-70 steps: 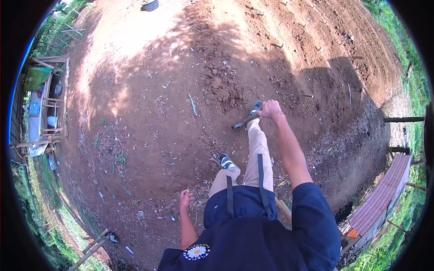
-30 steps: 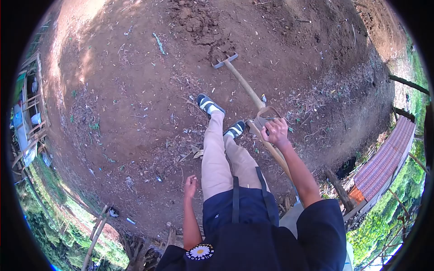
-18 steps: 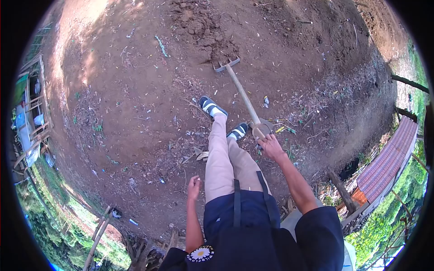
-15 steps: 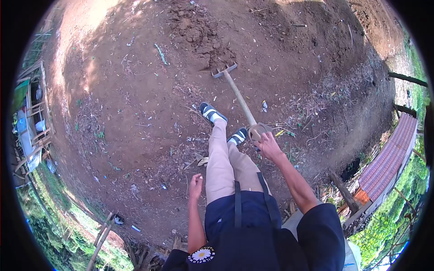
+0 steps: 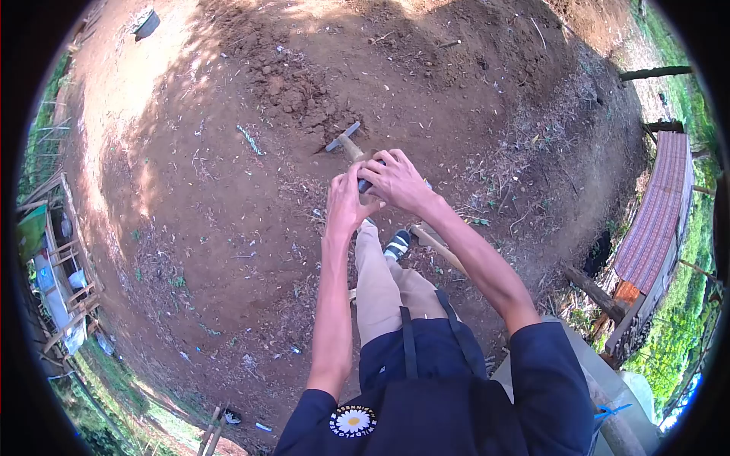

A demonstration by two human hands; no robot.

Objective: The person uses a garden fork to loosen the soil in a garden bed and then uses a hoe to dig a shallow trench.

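Both my hands are together in front of me, above my feet. My left hand (image 5: 346, 201) has its fingers bent against a small dark thing (image 5: 366, 182), mostly covered by the fingers. From the other side my right hand (image 5: 395, 181) curls over the same dark thing. Just beyond them is the metal rake head (image 5: 343, 137) on the soil, its wooden handle (image 5: 352, 150) running back under my hands, where the rest is hidden. A second wooden-handled tool (image 5: 439, 247) shows beside my sandalled foot (image 5: 398, 244).
Loose dug soil (image 5: 285, 91) lies beyond the rake. A green-white rope piece (image 5: 249, 140) is on the ground. A dark bucket (image 5: 145, 23) stands far left. At right is a patterned cloth (image 5: 654, 213) on a bench; wooden rails (image 5: 72, 209) stand at left.
My left hand has risen from beside my leg to meet my right hand, which moved forward and left. The rake handle now points toward my hands, and the second tool has come into view.
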